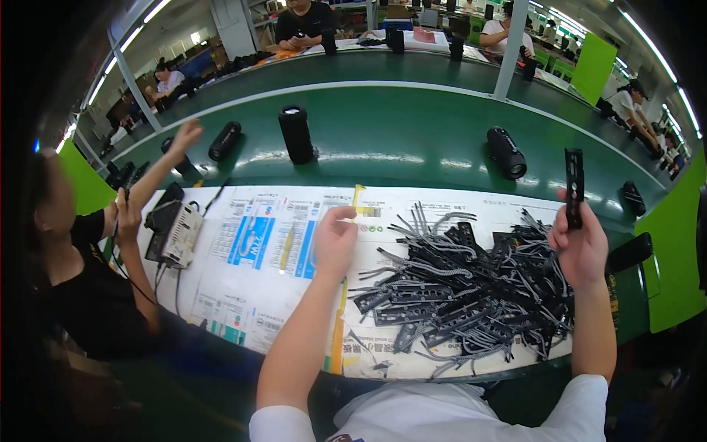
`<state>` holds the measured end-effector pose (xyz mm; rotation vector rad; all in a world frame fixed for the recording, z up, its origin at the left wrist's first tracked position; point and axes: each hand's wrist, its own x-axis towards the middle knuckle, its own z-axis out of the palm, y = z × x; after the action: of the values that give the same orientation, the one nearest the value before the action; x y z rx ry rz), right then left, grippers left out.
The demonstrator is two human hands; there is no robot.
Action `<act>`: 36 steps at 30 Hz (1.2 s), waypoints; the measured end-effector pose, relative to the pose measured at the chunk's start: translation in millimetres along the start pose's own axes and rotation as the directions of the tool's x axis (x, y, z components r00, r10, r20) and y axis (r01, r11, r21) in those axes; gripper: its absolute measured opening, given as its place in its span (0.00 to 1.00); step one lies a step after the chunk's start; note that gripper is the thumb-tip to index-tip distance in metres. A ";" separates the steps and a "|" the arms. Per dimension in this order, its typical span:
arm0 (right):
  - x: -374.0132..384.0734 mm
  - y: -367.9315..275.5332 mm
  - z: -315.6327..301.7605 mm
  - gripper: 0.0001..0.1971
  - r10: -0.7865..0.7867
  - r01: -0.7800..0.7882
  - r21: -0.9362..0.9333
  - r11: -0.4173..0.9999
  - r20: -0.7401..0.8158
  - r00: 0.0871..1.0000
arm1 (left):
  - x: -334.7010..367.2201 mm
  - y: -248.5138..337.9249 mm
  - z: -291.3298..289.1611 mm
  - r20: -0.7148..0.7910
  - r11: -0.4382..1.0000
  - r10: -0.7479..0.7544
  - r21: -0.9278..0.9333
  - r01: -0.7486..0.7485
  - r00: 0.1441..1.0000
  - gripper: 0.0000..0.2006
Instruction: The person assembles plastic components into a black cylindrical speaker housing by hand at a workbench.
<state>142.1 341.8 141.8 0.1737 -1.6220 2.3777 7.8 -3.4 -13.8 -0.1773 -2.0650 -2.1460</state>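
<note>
Right hand [580, 247]: gripping black strip [574, 180] upright between fingers.
Left hand [336, 237]: loosely curled; cannot tell whether gripping anything.
Pile [420, 295]: could snag if pulled, through tangled grey cords [442, 272].

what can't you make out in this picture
All in the head view:
Far face of the black strip in the right hand: turned away.
Inside of the left hand: hidden by its own curl.
Bottom of the black pile: buried under its top layer.
Head of the left co-worker: blurred.
</note>
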 end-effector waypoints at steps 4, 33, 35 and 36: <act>-16.0 -0.6 -12.6 0.25 0.026 -0.020 0.097 0.995 -0.052 0.998 | 7.6 21.0 11.6 0.052 0.981 -0.087 0.181 0.076 0.995 0.13; -48.8 25.4 -66.4 0.31 -0.168 0.162 -0.045 0.986 -0.230 0.959 | 148.0 44.6 -21.3 0.022 0.957 -0.092 -0.273 0.095 0.995 0.21; -50.2 22.3 -69.4 0.29 -0.145 0.132 -0.092 0.987 -0.152 0.978 | 112.8 53.3 -9.6 0.155 0.853 -0.163 -0.475 0.218 0.974 0.25; -50.6 22.2 -70.9 0.28 -0.162 0.153 -0.074 0.986 -0.151 0.975 | 99.1 52.1 -11.2 0.236 0.813 -0.153 -0.522 0.258 0.960 0.26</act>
<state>187.7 392.7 83.4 0.0970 -1.5464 2.1626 -78.9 -19.5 56.0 -0.2318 -1.5356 -2.9204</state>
